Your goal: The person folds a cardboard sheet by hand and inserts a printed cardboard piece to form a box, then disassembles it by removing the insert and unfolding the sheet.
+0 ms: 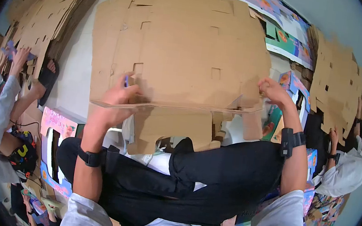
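A large brown cardboard sheet [178, 51] with small slots and flaps lies in front of my crossed legs, its near part creased along a line. My left hand [121, 94] is over its near left part with bent fingers. A small blue-purple thing [126, 81] shows at those fingers; its kind is too small to tell. At the sheet's right edge is my right hand [275, 92], fingers curled and closed against the edge. Below the crease, another cut-out cardboard piece [170, 127] reaches toward my lap.
Stacked cardboard [45, 15] stands at the left, beside a person [0, 107]. Another person [347, 170] sits at the right by upright cardboard [336, 81]. Printed colourful sheets [290, 40] lie at the back right. Printed boxes [56, 144] flank my knees.
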### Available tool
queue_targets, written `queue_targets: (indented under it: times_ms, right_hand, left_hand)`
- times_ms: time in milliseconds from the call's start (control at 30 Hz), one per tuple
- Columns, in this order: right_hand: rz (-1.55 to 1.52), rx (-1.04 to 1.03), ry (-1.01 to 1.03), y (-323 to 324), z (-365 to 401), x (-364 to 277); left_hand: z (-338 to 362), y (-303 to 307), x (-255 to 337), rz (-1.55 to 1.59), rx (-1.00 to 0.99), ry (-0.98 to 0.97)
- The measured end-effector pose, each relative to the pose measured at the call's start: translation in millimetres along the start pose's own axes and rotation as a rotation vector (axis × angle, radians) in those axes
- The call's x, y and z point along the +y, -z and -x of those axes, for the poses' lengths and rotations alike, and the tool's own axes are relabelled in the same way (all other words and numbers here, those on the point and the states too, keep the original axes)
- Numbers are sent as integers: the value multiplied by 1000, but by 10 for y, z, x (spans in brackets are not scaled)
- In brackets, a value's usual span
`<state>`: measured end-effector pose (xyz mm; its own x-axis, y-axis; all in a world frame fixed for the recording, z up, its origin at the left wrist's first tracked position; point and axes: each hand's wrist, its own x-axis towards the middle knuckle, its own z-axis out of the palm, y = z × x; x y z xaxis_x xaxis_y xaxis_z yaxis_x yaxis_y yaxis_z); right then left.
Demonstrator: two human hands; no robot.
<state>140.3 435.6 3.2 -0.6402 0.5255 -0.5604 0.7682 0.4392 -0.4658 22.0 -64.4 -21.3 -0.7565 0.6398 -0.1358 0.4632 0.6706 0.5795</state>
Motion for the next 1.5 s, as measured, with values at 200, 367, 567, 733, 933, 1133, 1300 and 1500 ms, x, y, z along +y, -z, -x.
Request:
queue_targets:
  times_ms: [200, 367, 567, 733, 933, 1133, 1300, 1500]
  right_hand:
    - [-126, -504, 73, 400, 95, 219]
    - [-292, -447, 350, 351, 219, 253]
    - [-87, -435, 348, 446, 526, -19]
    - [-181, -352, 417, 401, 559, -47]
    - [-67, -472, 363, 416, 693, -189]
    - [204, -817, 384, 252, 697, -236]
    - [-170, -587, 270, 198, 779, -427]
    - [161, -446, 510, 110, 791, -500]
  left_hand:
    - [9, -8, -162, -60, 1, -38]
    - [29, 69, -232, -27, 61, -85]
    - [27, 65, -484, 74, 28, 17]
    - [29, 60, -423, 55, 14, 41]
    - [49, 106, -342, 33, 18, 80]
    - [100, 113, -629, -126, 98, -41]
    - [147, 189, -615, -72, 57, 45]
    - [112, 231, -534, -39, 40, 70]
